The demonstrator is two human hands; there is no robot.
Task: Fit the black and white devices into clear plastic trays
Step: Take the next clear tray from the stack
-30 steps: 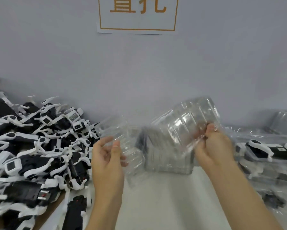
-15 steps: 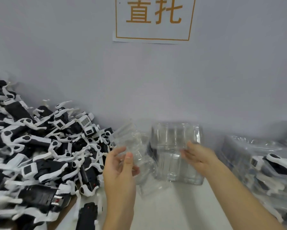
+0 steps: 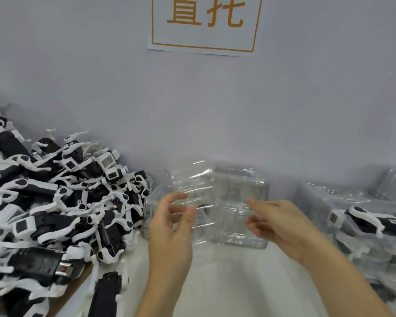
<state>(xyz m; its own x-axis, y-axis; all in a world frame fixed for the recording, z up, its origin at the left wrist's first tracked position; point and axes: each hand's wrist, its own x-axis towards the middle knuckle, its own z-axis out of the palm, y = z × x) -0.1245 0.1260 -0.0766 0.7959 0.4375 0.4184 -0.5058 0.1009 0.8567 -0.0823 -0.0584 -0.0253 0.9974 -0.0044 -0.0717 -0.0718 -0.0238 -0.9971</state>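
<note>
A big heap of black and white devices (image 3: 55, 202) covers the left of the white table. My left hand (image 3: 169, 227) holds one clear plastic tray (image 3: 185, 186) upright, pinched between thumb and fingers, just right of the heap. A stack of clear trays (image 3: 240, 193) stands on the table by the wall. My right hand (image 3: 277, 220) hovers in front of that stack with its fingers spread and blurred, gripping nothing; I cannot tell whether the fingertips touch it.
Clear trays with devices in them (image 3: 364, 220) are stacked at the right, with more clear plastic (image 3: 393, 181) behind. A paper sign (image 3: 204, 24) hangs on the grey wall. White tabletop (image 3: 238, 284) shows between my forearms.
My right hand brought the tilted stack of clear trays down onto the table by the wall and let go of it. My left hand kept its single tray.
</note>
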